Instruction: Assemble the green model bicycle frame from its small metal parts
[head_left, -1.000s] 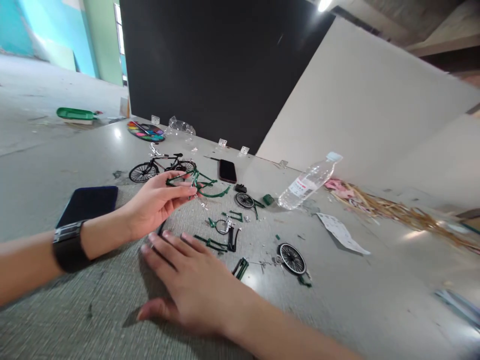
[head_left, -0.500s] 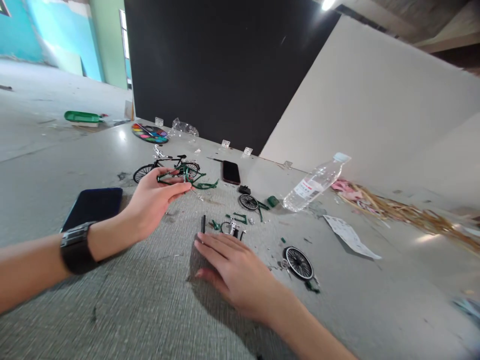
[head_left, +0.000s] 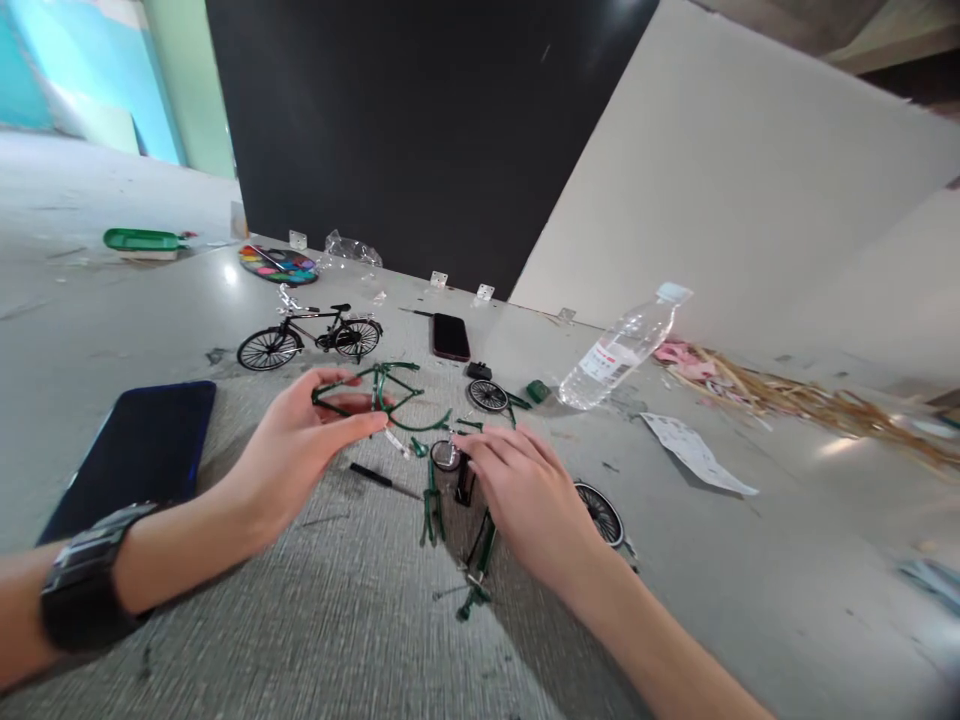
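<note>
My left hand (head_left: 300, 440), with a black watch at the wrist, holds a small green bicycle frame (head_left: 380, 388) between thumb and fingers. My right hand (head_left: 525, 490) is over the small parts, its fingertips together at a silvery piece (head_left: 453, 449); what they grip is too small to make out. Below those fingertips is a black part (head_left: 463, 485). A green fork (head_left: 432, 508) lies to its left, and a black screwdriver (head_left: 373, 475) lies between my hands. Nearer to me are more green parts (head_left: 475, 598), beside my right hand. A wheel (head_left: 598, 512) is partly hidden behind that hand.
An assembled black model bicycle (head_left: 315, 335) stands behind my left hand. A large dark phone (head_left: 135, 455) lies left, a smaller one (head_left: 450, 337) farther back. A clear bottle (head_left: 622, 350) leans at the right, near a paper sheet (head_left: 696, 454). Another wheel (head_left: 487, 395) lies mid-table.
My right hand has moved right and slightly up, uncovering the green fork and other parts. The screwdriver now lies flat to its left. My left hand still holds the frame, slightly lower.
</note>
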